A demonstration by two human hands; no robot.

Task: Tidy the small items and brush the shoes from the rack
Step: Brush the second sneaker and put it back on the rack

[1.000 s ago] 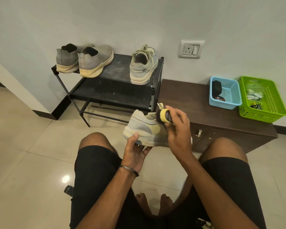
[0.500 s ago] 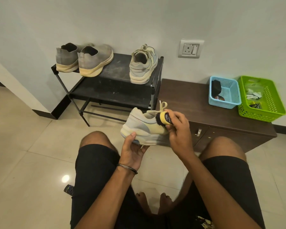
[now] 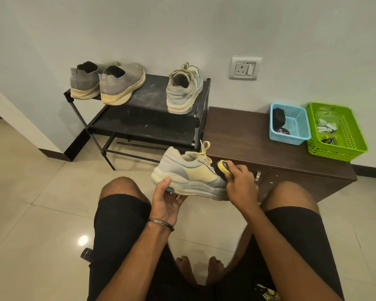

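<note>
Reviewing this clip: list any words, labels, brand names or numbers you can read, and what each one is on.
None can be read.
Black item in the blue basket: red and white print, too blurred to read.
Packets in the green basket: markings too small.
Brush in the right hand: no legible label.
Shoe in the left hand: no visible brand.

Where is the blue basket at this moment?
In the head view, the blue basket stands at the right on the brown cabinet, beside the green basket.
</note>
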